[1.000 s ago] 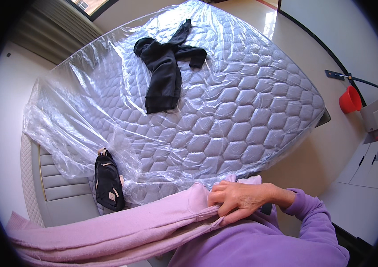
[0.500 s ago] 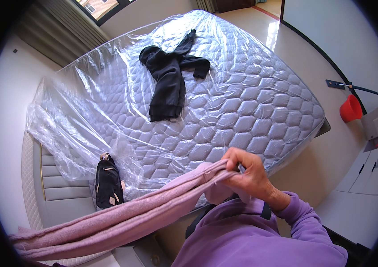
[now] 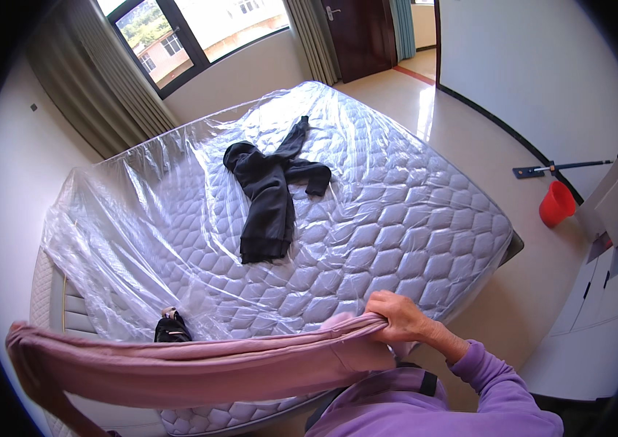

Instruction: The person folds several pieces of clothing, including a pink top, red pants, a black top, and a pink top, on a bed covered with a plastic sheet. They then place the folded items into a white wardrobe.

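A long pink garment (image 3: 214, 371), folded lengthwise, is stretched between my two hands in front of me. My right hand (image 3: 396, 317) grips its right end, fingers closed over the upper edge. At the far left my left hand (image 3: 23, 357), dim near the picture's rim, is closed on the other end. Beyond the cloth lies a black sweatshirt (image 3: 265, 207), sleeves spread to the right, on a mattress (image 3: 396, 240) covered in clear plastic. Only the top of a black bag (image 3: 172, 329) shows above the pink garment, which hides the rest.
The padded headboard (image 3: 79, 309) stands at the left, partly under loose plastic sheeting (image 3: 97, 233). A red bucket (image 3: 557, 205) and a flat mop (image 3: 531, 172) are on the floor at the right, beside a white cabinet (image 3: 578, 342). A dark door (image 3: 360, 40) is at the back.
The view has tilted up, showing more of the window and door. My left hand has come into view with the garment's left end, which is raised, so the cloth now hangs nearly level.
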Available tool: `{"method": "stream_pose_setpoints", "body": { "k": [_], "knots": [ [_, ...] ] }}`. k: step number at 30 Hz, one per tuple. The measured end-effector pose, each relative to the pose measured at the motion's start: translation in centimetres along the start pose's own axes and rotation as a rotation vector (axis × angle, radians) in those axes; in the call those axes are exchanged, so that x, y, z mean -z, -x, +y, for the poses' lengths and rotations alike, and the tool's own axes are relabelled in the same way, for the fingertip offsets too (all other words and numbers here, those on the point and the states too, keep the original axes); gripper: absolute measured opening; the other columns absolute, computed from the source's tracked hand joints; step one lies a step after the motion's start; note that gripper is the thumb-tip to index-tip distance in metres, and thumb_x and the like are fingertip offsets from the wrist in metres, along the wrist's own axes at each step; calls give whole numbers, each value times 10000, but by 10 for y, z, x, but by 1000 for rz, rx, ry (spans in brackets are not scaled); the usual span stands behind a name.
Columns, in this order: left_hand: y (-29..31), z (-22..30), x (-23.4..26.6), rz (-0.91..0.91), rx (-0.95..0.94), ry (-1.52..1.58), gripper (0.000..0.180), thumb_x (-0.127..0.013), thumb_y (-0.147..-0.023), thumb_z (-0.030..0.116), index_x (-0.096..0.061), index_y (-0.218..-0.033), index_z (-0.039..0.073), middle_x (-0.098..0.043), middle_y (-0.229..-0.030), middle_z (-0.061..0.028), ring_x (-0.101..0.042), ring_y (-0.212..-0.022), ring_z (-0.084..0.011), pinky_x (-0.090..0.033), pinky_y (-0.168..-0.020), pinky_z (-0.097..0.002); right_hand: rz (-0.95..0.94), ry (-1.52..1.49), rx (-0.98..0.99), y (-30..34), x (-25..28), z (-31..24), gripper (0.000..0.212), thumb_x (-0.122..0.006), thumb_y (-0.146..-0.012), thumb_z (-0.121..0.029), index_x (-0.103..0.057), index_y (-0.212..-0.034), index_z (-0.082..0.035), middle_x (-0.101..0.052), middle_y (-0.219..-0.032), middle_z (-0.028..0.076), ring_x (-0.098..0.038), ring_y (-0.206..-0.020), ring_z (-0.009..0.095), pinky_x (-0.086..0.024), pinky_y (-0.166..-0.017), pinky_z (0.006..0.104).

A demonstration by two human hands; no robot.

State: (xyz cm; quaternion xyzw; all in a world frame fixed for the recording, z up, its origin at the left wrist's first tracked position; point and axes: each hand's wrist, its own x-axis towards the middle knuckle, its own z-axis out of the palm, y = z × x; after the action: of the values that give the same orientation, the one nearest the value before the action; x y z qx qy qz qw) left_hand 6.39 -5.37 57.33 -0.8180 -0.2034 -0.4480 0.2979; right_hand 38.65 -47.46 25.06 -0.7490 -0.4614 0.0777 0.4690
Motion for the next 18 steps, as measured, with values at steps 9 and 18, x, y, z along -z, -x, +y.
{"method": "stream_pose_setpoints", "body": {
  "k": [9,18],
  "knots": [
    [15,82,-219,-285,432,860,203,-511,-864,140,-566,-1034,45,-606,-891,-51,-534,-835,-114,-427,-742,-233,162,379,-123,-88,38,59,154,-503,-643,-48,-562,-785,-52,-536,-800,146,-527,-796,345,-439,-667,424],
    [107,107,-252,-532,53,730,239,-549,-675,-84,-534,-886,26,-548,-871,-111,-541,-860,-271,-417,-790,-318,245,781,97,-102,-18,94,135,-553,-643,-33,-573,-771,-74,-500,-793,93,-512,-802,263,-442,-626,369]
  ]
}}
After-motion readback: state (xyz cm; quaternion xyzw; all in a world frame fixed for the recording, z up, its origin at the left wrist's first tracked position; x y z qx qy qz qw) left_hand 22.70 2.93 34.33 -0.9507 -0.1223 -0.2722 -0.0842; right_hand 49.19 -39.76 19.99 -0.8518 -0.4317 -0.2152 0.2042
